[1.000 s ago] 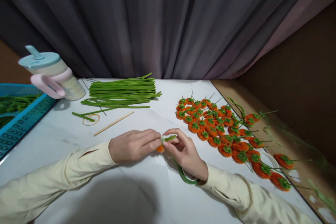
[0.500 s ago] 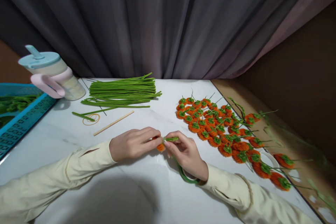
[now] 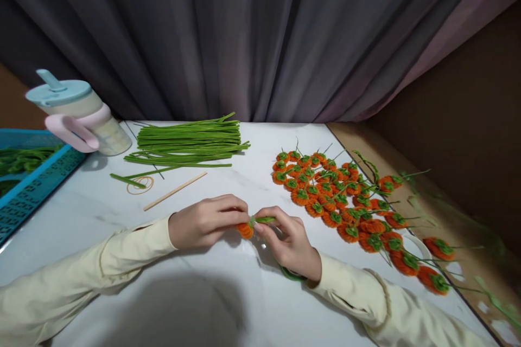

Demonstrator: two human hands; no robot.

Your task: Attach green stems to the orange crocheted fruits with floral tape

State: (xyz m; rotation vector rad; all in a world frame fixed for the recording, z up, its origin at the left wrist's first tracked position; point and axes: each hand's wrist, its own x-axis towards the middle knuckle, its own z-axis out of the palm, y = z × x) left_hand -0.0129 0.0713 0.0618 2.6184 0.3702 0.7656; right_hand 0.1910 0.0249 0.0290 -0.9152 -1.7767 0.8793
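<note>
My left hand (image 3: 208, 222) is closed, its fingertips around a small orange pipe-cleaner fruit (image 3: 245, 230) that looks like a persimmon. A green stem (image 3: 264, 220) runs from the fruit's top, and my right hand (image 3: 288, 241) pinches it between thumb and forefinger. Both hands are close together just above the white tabletop. Under my right wrist shows part of a green band (image 3: 293, 275); whether it is worn or held, I cannot tell. To the right lie several finished-looking orange fruits (image 3: 325, 188) with green leaf caps and thin stems.
A bundle of green pipe cleaners (image 3: 189, 138) lies at the back. Nearer are a thin wooden stick (image 3: 175, 191) and rubber bands (image 3: 139, 185). At left stand a lidded tumbler (image 3: 103, 124) and a blue basket (image 3: 44, 184) with green pieces. A grey curtain (image 3: 228, 38) hangs behind.
More of the orange fruit shows between my hands, turned slightly in my left fingers. The green band under my right wrist is less visible. Both hands stay in nearly the same place.
</note>
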